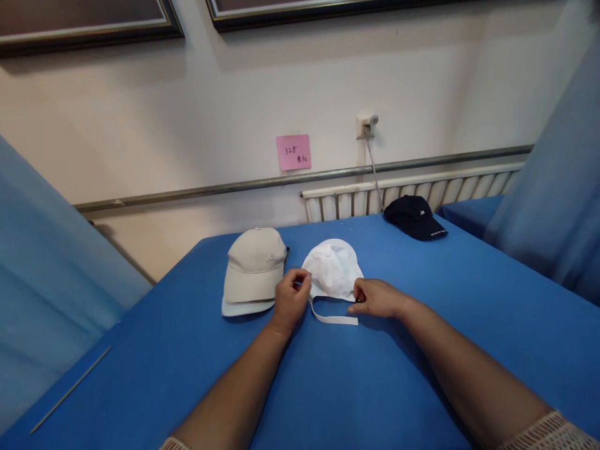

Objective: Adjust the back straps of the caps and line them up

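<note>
A white cap (pixel 332 269) lies in the middle of the blue-covered table, its back opening toward me and its loose strap (pixel 334 319) curving out below. My left hand (pixel 293 297) pinches the cap's left edge, thumb and fingers closed together. At the right edge of the opening, my right hand (pixel 375 297) is closed on the cap near a small dark piece. Just left of my left hand sits a beige cap (pixel 255 262), stacked on another pale cap whose brim (pixel 246 308) shows underneath.
A black cap (pixel 412 215) rests at the table's back right. A thin stick (pixel 70 390) lies along the left edge. Behind the blue table (pixel 319 387) are a radiator (pixel 347 203), a metal rail (pixel 234 185) and a plugged-in cord (pixel 375 169). Blue curtains hang at both sides.
</note>
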### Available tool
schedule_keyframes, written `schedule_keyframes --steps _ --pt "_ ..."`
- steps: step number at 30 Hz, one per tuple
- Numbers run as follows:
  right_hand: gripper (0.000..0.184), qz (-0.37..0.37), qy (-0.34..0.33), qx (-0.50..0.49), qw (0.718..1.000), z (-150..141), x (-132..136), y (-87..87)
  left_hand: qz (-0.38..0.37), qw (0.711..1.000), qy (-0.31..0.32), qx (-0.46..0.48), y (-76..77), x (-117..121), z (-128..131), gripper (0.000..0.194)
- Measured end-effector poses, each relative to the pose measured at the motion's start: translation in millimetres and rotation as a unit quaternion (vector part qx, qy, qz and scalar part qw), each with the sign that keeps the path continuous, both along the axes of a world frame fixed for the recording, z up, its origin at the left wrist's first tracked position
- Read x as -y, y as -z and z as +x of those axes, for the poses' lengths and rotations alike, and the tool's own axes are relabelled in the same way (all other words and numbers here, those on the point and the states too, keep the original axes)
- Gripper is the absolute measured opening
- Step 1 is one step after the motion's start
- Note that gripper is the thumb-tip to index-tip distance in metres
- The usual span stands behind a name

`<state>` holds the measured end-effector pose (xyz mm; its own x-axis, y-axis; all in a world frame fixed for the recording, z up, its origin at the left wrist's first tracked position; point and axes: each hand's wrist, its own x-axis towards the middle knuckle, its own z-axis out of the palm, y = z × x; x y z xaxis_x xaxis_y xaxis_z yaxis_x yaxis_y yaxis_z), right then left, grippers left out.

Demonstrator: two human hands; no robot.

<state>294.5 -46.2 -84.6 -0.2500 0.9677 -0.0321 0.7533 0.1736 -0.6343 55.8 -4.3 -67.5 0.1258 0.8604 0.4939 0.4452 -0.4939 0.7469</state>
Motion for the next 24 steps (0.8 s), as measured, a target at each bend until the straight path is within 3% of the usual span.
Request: schedule_keyframes --steps 2,6,10,13,17,24 --pt "0.039 0.004 0.001 0.046 0.999 -1.7 2.1 -1.9 0.007 0.993 0.078 -0.084 -2.6 12.3 6.1 0.014" --pt "0.026 0.037 0.001 0.049 0.998 -2.4 0.2 5.6 0.004 0.958 0.207 -0.201 -5.5 28.2 15.8 0.010" --pt "0.005 0.054 0.006 -0.040 0.998 2.2 -5.5 18.6 -0.016 0.937 0.246 -0.250 -7.7 32.8 17.0 0.008" --pt "0.008 -0.006 0.020 -0.165 0.986 6.5 -12.4 25.8 -0.019 0.932 0.247 -0.266 -6.6 32.2 15.5 0.012" --pt "0.017 -0.104 0.050 -0.360 0.926 7.1 -17.5 24.8 -0.001 0.941 0.218 -0.260 -1.6 30.3 16.2 0.014" --pt "0.028 -0.129 0.064 -0.565 0.813 -22.8 -3.2 8.5 0.063 0.961 0.156 -0.222 -1.6 36.9 21.5 0.025"
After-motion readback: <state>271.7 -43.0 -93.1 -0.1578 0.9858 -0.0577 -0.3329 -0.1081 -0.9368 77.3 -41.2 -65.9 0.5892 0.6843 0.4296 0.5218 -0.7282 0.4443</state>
